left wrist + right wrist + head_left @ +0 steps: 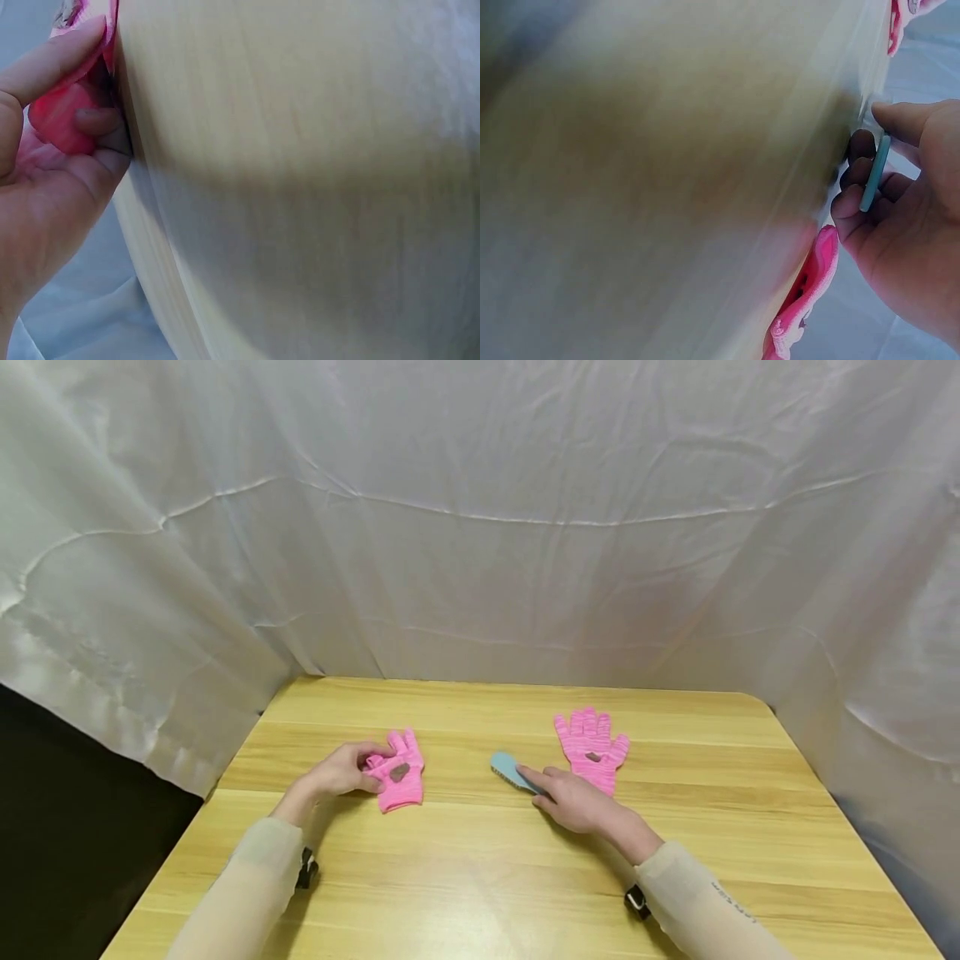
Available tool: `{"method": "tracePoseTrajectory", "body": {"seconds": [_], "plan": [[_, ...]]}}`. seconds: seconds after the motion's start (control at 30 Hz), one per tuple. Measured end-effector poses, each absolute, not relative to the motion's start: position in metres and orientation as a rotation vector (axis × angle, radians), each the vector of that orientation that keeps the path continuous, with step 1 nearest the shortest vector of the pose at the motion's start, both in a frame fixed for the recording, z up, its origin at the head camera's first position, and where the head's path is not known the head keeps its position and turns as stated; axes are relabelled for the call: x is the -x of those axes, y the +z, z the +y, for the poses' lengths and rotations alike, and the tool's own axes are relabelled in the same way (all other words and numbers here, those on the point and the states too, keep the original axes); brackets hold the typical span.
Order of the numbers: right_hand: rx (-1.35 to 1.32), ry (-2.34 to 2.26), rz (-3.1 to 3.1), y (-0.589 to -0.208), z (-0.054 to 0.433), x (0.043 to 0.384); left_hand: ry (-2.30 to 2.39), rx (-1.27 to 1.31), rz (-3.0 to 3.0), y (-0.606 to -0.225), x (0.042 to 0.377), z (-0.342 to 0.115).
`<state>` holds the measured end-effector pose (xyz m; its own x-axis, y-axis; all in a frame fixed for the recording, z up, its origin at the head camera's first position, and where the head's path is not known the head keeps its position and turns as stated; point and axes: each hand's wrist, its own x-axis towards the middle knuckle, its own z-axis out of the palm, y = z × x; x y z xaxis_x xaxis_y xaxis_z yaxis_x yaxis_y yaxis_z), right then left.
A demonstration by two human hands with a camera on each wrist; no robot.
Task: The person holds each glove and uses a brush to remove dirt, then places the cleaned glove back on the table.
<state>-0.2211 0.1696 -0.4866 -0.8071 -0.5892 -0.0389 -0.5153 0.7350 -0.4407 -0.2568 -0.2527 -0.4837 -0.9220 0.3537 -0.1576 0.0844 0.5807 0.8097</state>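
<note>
At the left of the head view lies a pink knit glove (407,789) with a brown patch (399,772) on it. My left hand (341,771) pinches its left side; in the left wrist view the thumb (60,60) lies over the pink fabric and a fingertip shows under it. With curled fingers my right hand (576,800) grips a light blue brush (507,765) by its handle (876,174). The brush head points away to the left, bristles toward the tabletop. Behind that hand a second pink glove (583,740), also with a brown patch (593,757), lies flat, its cuff partly covered.
Both gloves lie on a wood-grain table (465,877). A pale fabric curtain (480,585) rises behind the table and along its sides. At the lower left is a dark area (67,810) beyond the table edge.
</note>
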Motion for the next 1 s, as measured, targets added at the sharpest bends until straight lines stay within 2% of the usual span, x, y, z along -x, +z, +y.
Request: {"method": "tracePoseTrajectory", "body": {"seconds": [0.37, 1.0], "plan": [[0.887, -0.633, 2.759, -0.485, 0.168, 0.220, 1.455, -0.185, 2.410, -0.471, 0.249, -0.253], [0.878, -0.642, 2.763, -0.489, 0.166, 0.220, 1.918, -0.020, 2.164, -0.489, 0.250, -0.249]]}}
